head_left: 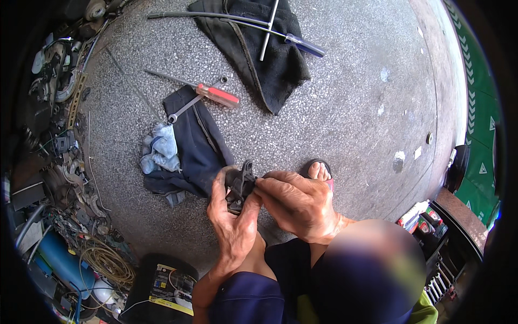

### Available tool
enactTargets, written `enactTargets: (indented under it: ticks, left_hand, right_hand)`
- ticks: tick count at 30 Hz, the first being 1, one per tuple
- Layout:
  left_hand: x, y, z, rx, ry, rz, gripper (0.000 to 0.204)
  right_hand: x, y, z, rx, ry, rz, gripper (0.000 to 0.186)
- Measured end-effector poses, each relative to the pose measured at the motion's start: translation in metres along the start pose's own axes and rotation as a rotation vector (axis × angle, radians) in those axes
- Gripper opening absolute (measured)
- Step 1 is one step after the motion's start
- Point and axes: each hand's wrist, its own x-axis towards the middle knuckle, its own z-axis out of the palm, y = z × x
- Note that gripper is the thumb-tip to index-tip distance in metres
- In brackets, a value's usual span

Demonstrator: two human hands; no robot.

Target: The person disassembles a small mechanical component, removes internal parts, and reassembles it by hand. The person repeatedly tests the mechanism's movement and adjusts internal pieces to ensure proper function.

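Note:
In front of my knees, my left hand (233, 224) is closed around a small black mechanical part (244, 181), its fingers on the left side and its thumb on the near right. The part has an open hollow and a raised lug at the top; its exact kind I cannot make out. My right hand (299, 202) comes in from the right with its fingers pinched together. Their tips press on the part's right side, and whether they also hold something small is hidden. Just beyond my left hand lies a dark cloth (199, 143) with a crumpled light-blue rag (162, 148).
A combination wrench (186, 108) and a red-handled screwdriver (218, 95) lie beyond the cloth. Farther off, a black towel (280, 75) bears a blue-handled screwdriver (305, 46) and a T-bar (268, 32). Metal scrap (56, 178) lines the left; a black bucket (140, 270) stands near left.

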Motion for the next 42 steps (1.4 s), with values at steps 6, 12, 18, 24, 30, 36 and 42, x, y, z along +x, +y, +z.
enactTargets:
  ticks: [6, 12, 18, 24, 30, 36, 42]
  left_hand:
    - [0.001, 0.005, 0.001, 0.013, -0.001, 0.113, 0.048]
    - [0.002, 0.004, 0.0, 0.092, 0.034, 0.312, 0.055]
    - [0.0, 0.001, -0.001, 0.193, 0.153, 0.469, 0.06]
    - [-0.003, 0.0, -0.001, 0.299, 0.236, 0.622, 0.063]
    - [-0.004, -0.004, 0.002, 0.212, 0.26, 0.798, 0.067]
    - [-0.005, -0.005, 0.004, 0.186, 0.263, 0.816, 0.069]
    - [-0.003, -0.008, 0.004, 0.165, 0.26, 0.85, 0.068]
  right_hand:
    - [0.002, -0.002, -0.005, 0.107, 0.088, 0.031, 0.028]
    - [0.005, -0.001, -0.01, 0.183, 0.131, -0.073, 0.029]
    - [0.005, -0.01, -0.008, 0.091, 0.157, -0.049, 0.028]
    - [0.002, -0.011, -0.008, 0.066, 0.164, -0.108, 0.032]
    - [0.002, -0.01, -0.008, 0.126, 0.202, -0.21, 0.031]
    - [0.007, -0.014, -0.007, 0.07, 0.294, -0.281, 0.028]
    - [0.006, -0.016, -0.004, 0.004, 0.326, -0.285, 0.028]
